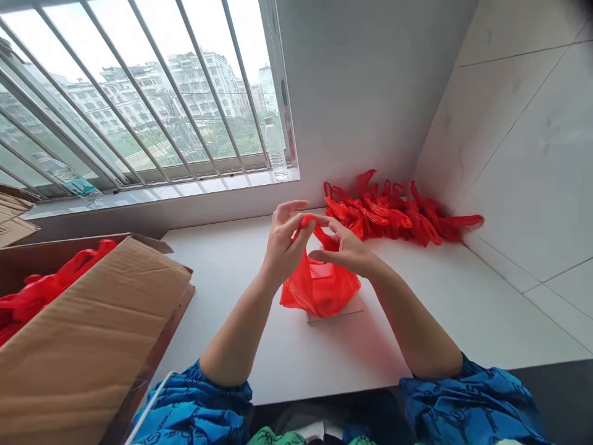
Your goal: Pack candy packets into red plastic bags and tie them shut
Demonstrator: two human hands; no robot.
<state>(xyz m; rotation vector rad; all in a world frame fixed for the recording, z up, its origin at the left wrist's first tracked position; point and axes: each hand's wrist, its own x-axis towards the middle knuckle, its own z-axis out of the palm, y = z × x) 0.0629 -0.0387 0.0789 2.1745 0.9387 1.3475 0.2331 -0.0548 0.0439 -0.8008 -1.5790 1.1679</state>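
A red plastic bag [322,287] stands on the white tabletop in front of me, its top gathered upward. Something boxy shows faintly through its thin film. My left hand [286,238] pinches the twisted top of the bag between thumb and fingers. At the same gathered top, my right hand [347,247] has its fingertips on a handle strap, while its thumb sits lower, beside the bag's mouth. A flat piece [343,313] with a thin edge lies partly under the bag.
Several red plastic bags [393,213] lie heaped against the back wall. An open cardboard box [92,321] with red bags inside stands at left. Clear plastic bottles [276,151] rest on the sill of the barred window. A tiled wall [523,167] borders the right side.
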